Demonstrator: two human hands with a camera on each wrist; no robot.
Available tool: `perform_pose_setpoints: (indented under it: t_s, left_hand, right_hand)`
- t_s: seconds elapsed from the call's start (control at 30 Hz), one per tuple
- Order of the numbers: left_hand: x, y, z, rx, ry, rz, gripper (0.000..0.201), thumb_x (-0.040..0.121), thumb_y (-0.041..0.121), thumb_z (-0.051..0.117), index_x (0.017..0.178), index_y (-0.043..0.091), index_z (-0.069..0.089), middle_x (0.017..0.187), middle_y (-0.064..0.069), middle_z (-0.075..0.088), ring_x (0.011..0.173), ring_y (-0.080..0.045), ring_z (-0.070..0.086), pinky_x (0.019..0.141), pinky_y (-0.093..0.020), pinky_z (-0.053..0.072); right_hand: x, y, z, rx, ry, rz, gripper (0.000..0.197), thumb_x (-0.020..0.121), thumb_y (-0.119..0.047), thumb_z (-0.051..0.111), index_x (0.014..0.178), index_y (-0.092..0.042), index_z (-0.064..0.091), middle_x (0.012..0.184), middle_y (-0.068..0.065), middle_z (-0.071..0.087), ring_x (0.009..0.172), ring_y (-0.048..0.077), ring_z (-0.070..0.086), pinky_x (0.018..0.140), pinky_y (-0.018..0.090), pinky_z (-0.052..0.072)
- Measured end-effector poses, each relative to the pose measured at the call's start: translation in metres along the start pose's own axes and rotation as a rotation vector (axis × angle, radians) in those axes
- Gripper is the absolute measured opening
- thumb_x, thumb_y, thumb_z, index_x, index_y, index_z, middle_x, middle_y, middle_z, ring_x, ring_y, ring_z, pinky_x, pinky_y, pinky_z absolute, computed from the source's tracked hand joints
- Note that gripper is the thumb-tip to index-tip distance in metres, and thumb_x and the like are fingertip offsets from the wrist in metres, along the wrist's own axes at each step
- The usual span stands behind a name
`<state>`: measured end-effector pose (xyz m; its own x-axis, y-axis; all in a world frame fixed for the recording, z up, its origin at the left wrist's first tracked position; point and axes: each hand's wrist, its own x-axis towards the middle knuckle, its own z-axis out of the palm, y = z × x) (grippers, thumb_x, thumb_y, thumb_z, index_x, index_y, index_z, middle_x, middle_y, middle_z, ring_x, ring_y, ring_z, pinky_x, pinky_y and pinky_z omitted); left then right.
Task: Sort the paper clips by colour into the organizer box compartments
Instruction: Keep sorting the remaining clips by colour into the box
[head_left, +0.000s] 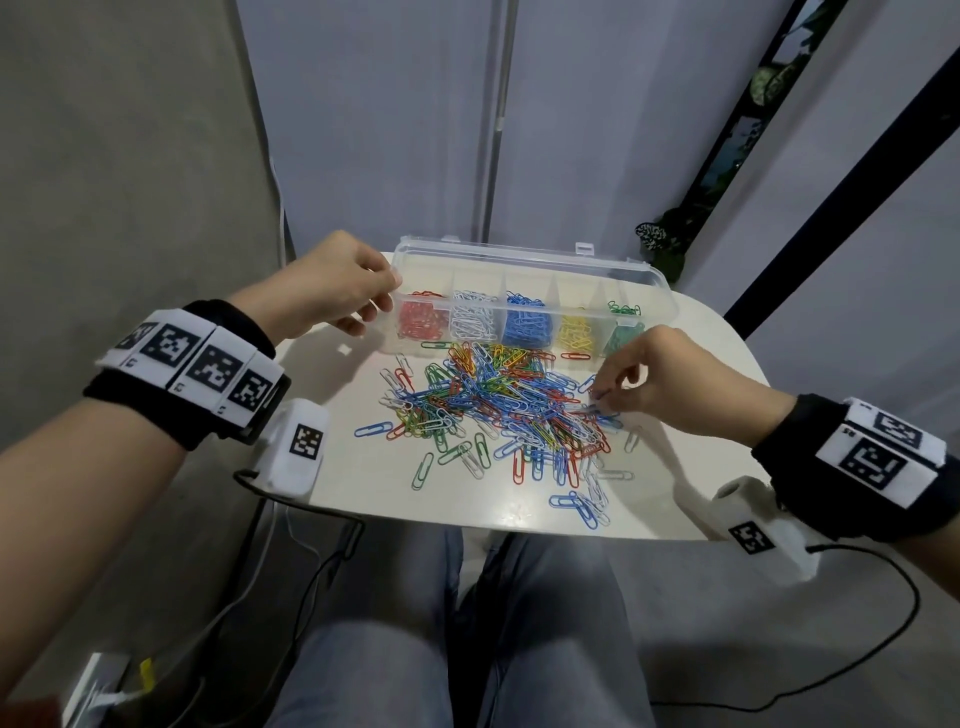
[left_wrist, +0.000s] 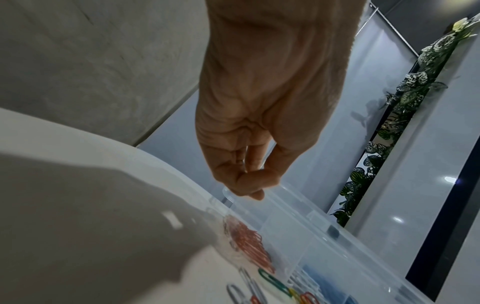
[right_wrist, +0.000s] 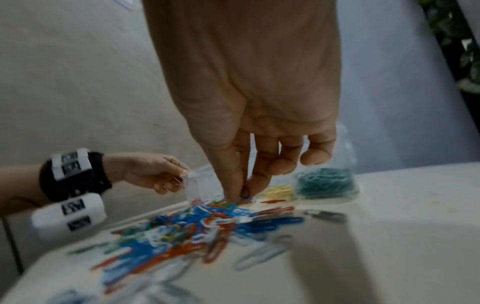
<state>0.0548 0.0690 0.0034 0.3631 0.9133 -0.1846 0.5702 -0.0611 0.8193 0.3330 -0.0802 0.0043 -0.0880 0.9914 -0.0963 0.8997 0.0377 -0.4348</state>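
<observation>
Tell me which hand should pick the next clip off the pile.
The right hand: its fingertips are already down in the loose pile of clips, at its right edge. The left hand is at the organizer box, touching its left end.

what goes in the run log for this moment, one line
left hand: holds organizer box end | right hand: fingertips in loose clip pile | sorting: unfinished
</observation>
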Motion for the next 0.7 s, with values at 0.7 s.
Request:
perform_pose_setpoints:
  t_s: [0.7]
  left_hand:
    - [0.0,-0.001,-0.001,-0.004,0.001,0.014,0.023,0.099,0.017,0.052,0.102,-0.002,0.064,0.076,-0.008,0.06,0.057,-0.015,0.047,0.04,-0.021,0.044]
  right_hand:
    - [0.029,-0.032,0.027,-0.102,0.006,0.012,0.013,0.074,-0.011,0.081,0.085,-0.005,0.076,0.077,0.006,0.07,0.065,0.016,0.056,0.058,0.021,0.038]
